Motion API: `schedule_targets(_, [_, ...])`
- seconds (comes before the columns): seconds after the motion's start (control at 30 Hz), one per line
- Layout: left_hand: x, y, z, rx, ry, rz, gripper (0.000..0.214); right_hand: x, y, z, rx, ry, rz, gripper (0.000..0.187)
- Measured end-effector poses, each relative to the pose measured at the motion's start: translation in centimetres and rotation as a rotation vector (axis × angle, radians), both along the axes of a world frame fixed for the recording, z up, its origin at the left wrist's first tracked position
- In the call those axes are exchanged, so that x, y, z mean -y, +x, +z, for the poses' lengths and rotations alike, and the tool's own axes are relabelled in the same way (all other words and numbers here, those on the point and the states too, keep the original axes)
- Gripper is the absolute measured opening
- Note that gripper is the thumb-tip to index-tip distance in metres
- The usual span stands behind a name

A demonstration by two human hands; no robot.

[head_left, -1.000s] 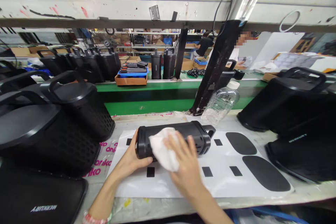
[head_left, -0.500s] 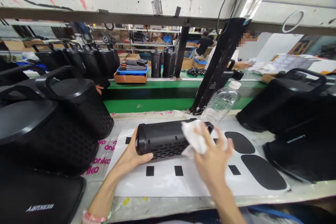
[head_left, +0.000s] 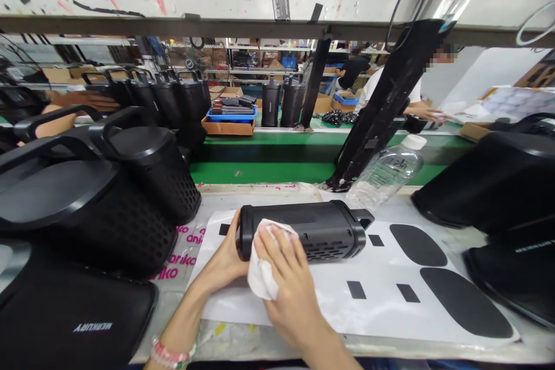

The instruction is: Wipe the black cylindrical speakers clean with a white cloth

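A black portable speaker (head_left: 323, 222) with slotted vents and a carry handle at its right end lies on its side in the middle of the bench. My left hand (head_left: 225, 260) grips its left end; some of the fingers are hidden behind it. A crumpled white cloth (head_left: 262, 277) is pressed against the speaker's left front part by my right hand (head_left: 288, 269), whose fingers are bent over it. Beneath the speaker is a white sheet (head_left: 329, 312) with small black squares and two large rounded black pads (head_left: 466, 300) on its right side.
Several black speakers (head_left: 143, 185) crowd the left side, one marked MERKURY. More dark speakers (head_left: 477, 173) stand at the right. A clear plastic bottle (head_left: 388, 173) leans by a slanted black post (head_left: 385, 104). Past the green conveyor (head_left: 260, 167), people work among boxes.
My right hand has moved the cloth left along the speaker, from its right end to near my left hand. The left hand keeps hold of the left end. The view has shifted slightly.
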State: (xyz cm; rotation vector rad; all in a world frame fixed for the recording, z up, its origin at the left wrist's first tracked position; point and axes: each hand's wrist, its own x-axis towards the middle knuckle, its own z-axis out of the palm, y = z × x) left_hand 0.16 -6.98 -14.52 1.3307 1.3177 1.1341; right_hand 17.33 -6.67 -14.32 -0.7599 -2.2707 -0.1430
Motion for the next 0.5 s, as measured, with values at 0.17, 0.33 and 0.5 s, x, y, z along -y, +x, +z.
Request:
schedule_targets(0.17, [0.3,-0.2,-0.1,-0.008,0.014,-0.047,0.122,-3.1,7.6,0.9,-0.113,-0.058,-0.35,0.047])
schedule_targets(0.33, [0.5,-0.2,-0.2,-0.027,0.042,-0.078,0.125,-2.8,11.0,1.6,-0.56,-0.295,-0.583,0.034])
schedule_targets(0.5, [0.6,-0.2,-0.3,-0.042,0.039,-0.07,0.127,-1.0,9.2,1.3,-0.684,-0.327,-0.484,0.033])
